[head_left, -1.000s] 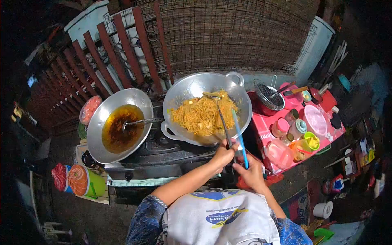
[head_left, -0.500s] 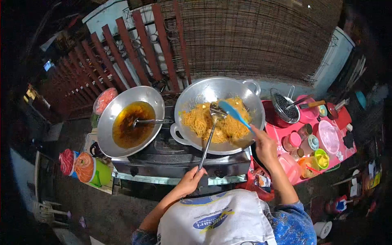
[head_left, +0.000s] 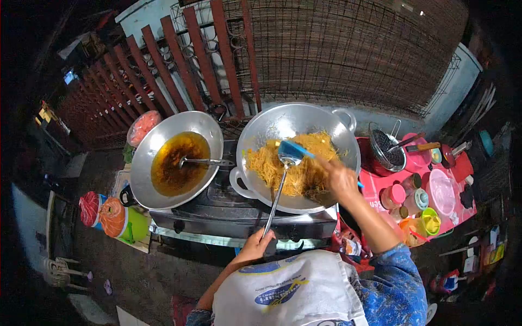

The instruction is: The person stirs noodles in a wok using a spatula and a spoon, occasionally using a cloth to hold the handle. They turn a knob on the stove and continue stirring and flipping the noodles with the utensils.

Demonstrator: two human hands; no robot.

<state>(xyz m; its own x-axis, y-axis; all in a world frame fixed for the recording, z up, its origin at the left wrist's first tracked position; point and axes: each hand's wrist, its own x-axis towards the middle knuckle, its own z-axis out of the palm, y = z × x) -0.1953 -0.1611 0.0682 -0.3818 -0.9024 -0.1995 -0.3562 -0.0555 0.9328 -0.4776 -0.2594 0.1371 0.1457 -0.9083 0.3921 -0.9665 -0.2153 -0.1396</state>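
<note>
Since the last look, the right hand (head_left: 340, 179) had slid in from the rim of the wok (head_left: 283, 119) to a spot over the noodles (head_left: 304, 174). It was closed around the blue spatula (head_left: 293, 148), and the blue end had come down right beside the head of the metal spatula (head_left: 277, 195), at the top of the noodle pile. The left hand (head_left: 255, 247) had stayed low, near the front of the stove (head_left: 239, 217), with its fingers wrapped tight on the end of the metal spatula's long handle. The yellow noodles lay heaped in the middle of the wok. Just left of it sat the oil wok (head_left: 163, 127), full of dark oil, with a ladle (head_left: 206, 161) resting inside. To the right stood a pink table (head_left: 374, 202) with a strainer (head_left: 387, 148) and some jars (head_left: 399, 193) on it
</note>
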